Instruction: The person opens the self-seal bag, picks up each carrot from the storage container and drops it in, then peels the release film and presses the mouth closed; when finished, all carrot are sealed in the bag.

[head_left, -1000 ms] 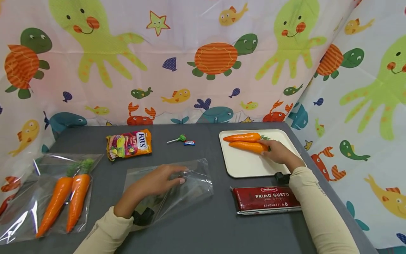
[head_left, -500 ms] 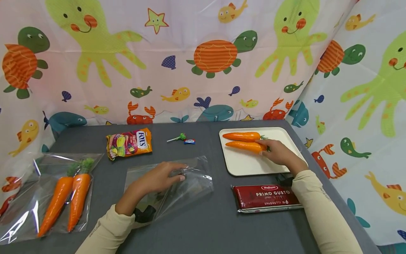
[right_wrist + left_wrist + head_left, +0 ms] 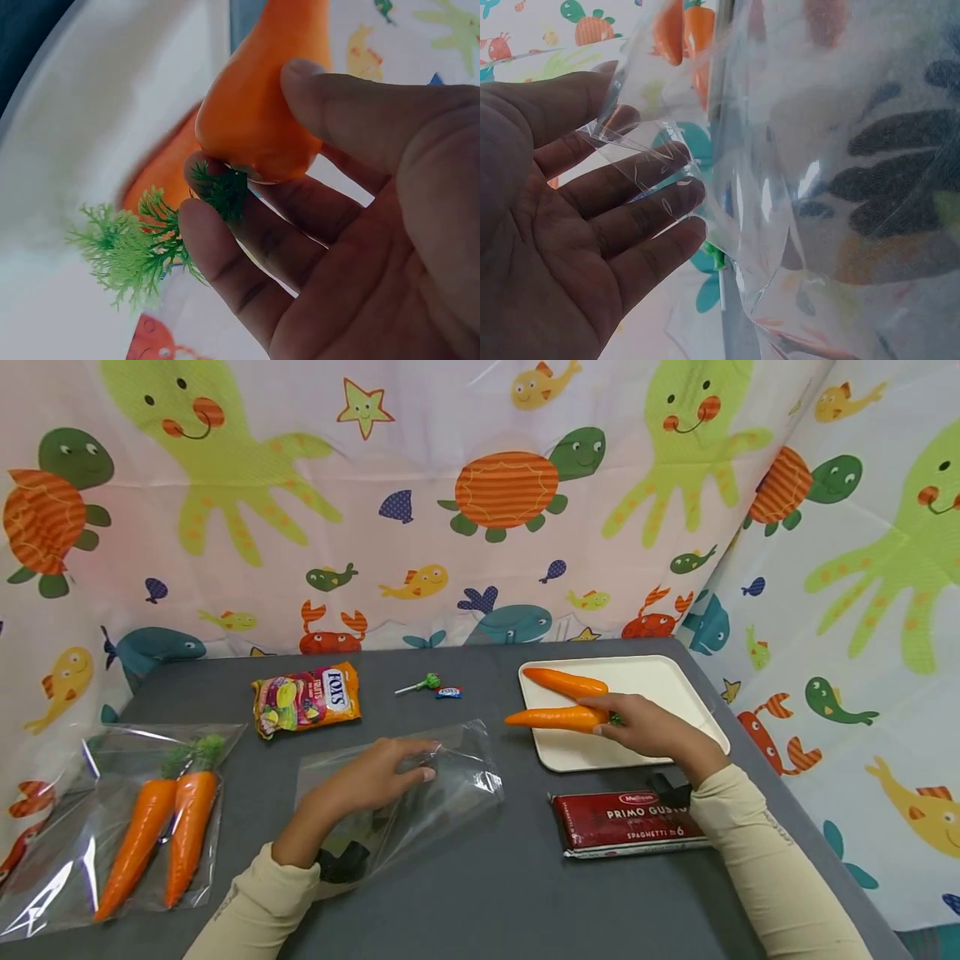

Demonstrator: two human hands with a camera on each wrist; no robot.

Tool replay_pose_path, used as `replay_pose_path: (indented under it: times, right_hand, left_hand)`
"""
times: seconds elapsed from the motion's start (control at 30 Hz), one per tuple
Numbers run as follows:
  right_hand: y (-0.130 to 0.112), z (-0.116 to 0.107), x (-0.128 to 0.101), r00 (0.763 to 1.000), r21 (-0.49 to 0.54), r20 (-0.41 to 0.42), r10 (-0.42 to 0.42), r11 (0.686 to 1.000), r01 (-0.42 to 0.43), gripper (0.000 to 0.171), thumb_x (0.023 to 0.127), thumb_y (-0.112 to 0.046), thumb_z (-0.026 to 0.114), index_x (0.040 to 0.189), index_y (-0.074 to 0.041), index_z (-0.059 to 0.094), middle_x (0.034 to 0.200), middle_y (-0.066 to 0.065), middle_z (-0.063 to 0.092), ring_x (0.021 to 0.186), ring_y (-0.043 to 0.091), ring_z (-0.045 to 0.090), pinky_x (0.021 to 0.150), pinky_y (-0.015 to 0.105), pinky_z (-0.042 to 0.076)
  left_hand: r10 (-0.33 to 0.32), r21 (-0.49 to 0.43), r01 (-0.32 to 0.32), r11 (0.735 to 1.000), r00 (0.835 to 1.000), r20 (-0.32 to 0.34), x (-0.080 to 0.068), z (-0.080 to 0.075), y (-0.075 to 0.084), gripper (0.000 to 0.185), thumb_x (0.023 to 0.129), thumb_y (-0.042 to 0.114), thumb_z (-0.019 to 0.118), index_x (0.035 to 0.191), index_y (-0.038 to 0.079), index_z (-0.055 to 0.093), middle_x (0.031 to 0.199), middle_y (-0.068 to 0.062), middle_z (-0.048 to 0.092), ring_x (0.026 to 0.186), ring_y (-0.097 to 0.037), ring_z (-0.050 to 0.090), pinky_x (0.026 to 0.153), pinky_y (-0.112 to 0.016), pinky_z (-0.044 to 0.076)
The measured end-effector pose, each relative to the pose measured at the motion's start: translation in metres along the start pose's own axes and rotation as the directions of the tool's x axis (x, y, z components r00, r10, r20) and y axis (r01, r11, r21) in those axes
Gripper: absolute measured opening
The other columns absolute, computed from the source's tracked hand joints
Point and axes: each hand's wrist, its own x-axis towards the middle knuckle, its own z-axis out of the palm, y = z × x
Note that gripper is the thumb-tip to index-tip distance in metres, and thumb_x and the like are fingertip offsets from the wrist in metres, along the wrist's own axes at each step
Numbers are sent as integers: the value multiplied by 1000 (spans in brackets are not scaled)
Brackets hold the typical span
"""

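Right hand pinches tapered orange carrot.
Left hand (fingers spread) touches clear plastic bag at carrot's eight o'clock.

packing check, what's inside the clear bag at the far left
Two orange carrots with green leafy tops lie inside the clear bag. Their undersides face away and can't be seen; anything beneath them is covered.

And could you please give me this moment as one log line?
right hand grips carrot, tip beyond tray; second carrot alongside, whether held unclear; left hand touches central clear bag; spaghetti pack on table
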Motion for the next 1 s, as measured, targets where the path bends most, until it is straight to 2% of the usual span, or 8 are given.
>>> replay_pose_path:
  times: [0.23, 0.43, 0.67, 0.8, 1.0]
  right_hand:
    - [-16, 0, 0, 999, -6, -7, -31, 1000, 31, 46, 93, -9, 67, 137, -3, 54, 107, 7, 60, 95, 26, 53, 86, 44, 49]
    - [-18, -10, -5, 996, -42, -70, -60, 997, 58, 44, 93, -5, 65, 136, 0, 54, 110, 11, 61, 97, 29, 54, 91, 50, 47]
    - [-23, -18, -10, 990, 1, -108, -85, 996, 86, 49, 93, -6, 66, 139, -1, 52, 114, 11, 61, 100, 29, 53, 92, 52, 47]
    - [-28, -15, -9, 992, 26, -92, -82, 996, 85, 48, 92, -8, 67, 138, -3, 53, 111, 9, 61, 101, 28, 53, 92, 51, 47]
    - [-38, -7, -8, 991, 52, -41, -130, 990, 132, 48, 90, -8, 70, 136, -3, 55, 111, 7, 61, 100, 27, 53, 90, 49, 49]
  left_hand:
    - [-33, -5, 33, 999, 999, 8, 2, 0, 3, 46, 96, 22, 65, 139, 8, 55, 139, -8, 54, 128, -27, 49, 104, -51, 40]
    - [-47, -12, 47, 999, 999, 23, 3, 2, 2, 46, 96, 22, 64, 139, 7, 55, 139, -9, 54, 129, -28, 48, 104, -52, 39]
    - [-57, -7, 57, 998, 998, 22, 3, 3, 1, 46, 96, 21, 64, 138, 7, 55, 139, -10, 54, 129, -29, 48, 104, -53, 39]
    - [-57, 2, 57, 998, 998, 22, 3, 3, 1, 46, 96, 22, 64, 138, 8, 55, 138, -10, 54, 129, -29, 48, 104, -52, 39]
    - [-44, -4, 44, 999, 999, 25, 2, 2, 1, 48, 96, 25, 64, 139, 6, 54, 138, -10, 54, 128, -29, 49, 103, -52, 40]
